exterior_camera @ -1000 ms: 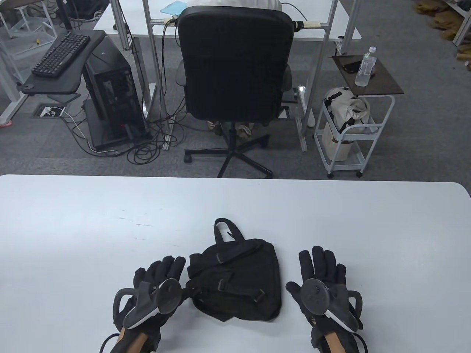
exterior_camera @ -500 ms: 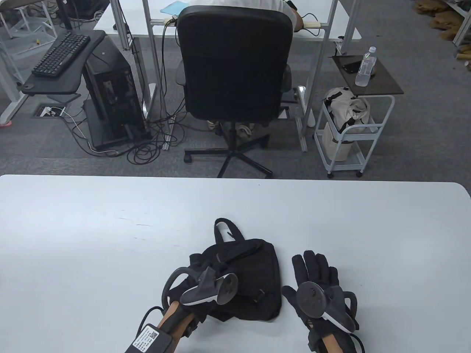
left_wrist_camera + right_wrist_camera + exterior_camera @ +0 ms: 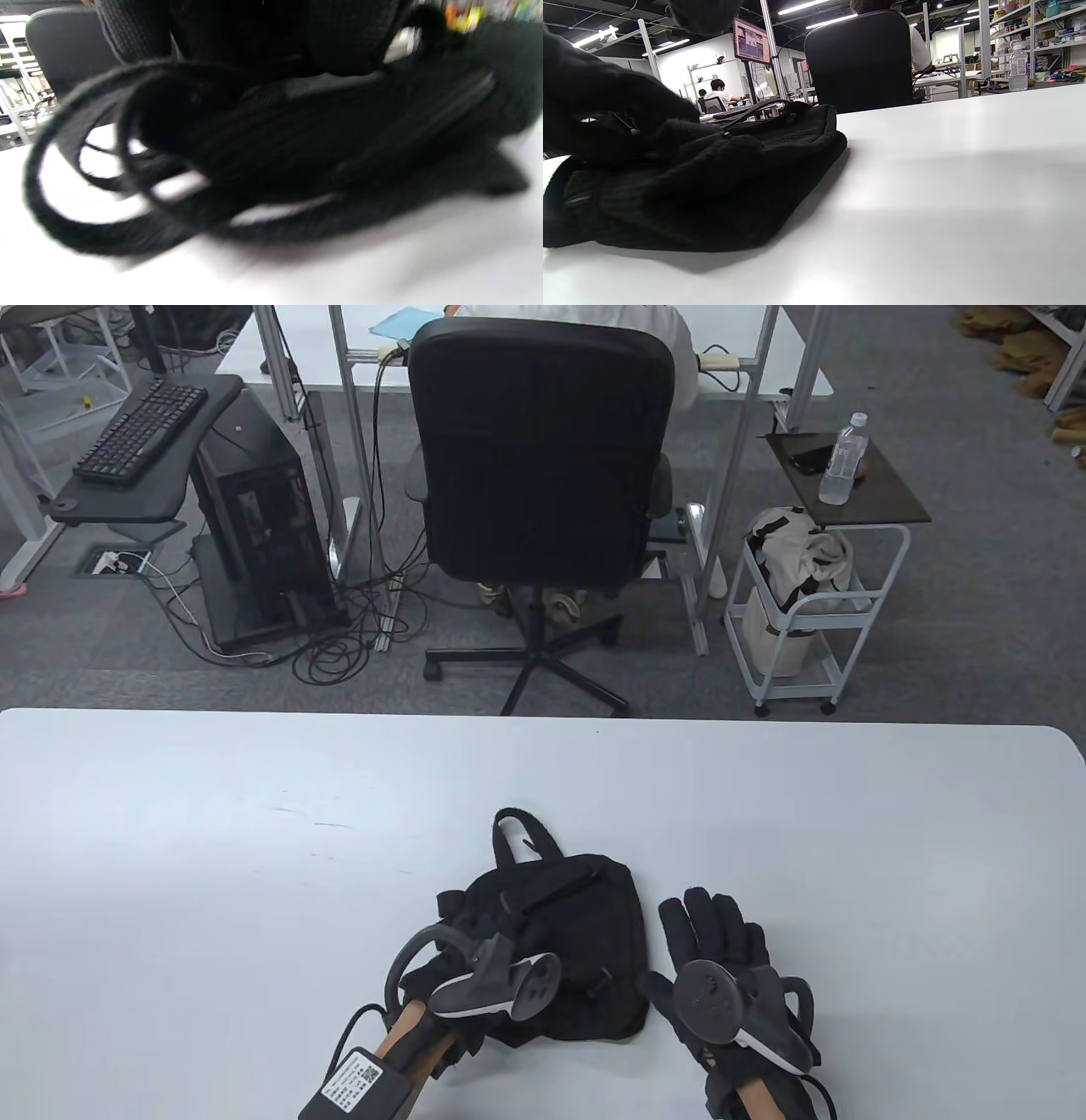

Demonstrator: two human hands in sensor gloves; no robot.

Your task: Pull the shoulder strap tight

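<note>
A small black backpack (image 3: 585, 916) lies flat on the white table (image 3: 254, 857), its top handle (image 3: 517, 827) pointing away from me. Black shoulder straps (image 3: 551, 891) with buckles cross its upper face. My left hand (image 3: 501, 942) is over the bag's left side, and the tracker hides its fingers. The left wrist view is blurred: gloved fingers (image 3: 237, 29) sit over looped straps (image 3: 55, 140), and I cannot tell if they grip. My right hand (image 3: 708, 937) lies flat on the table with fingers spread, just right of the bag and holding nothing. The bag (image 3: 712, 186) fills the left of the right wrist view.
The table's far edge (image 3: 543, 714) runs across the middle of the table view. Beyond it stand a black office chair (image 3: 539, 458) with a seated person, a white cart (image 3: 806, 602), a water bottle (image 3: 844, 458) and a PC stand (image 3: 254, 517).
My left hand moved right from the bare table onto the bag's left side and turned. My right hand slid a little left and back, closer to the bag's near right corner.
</note>
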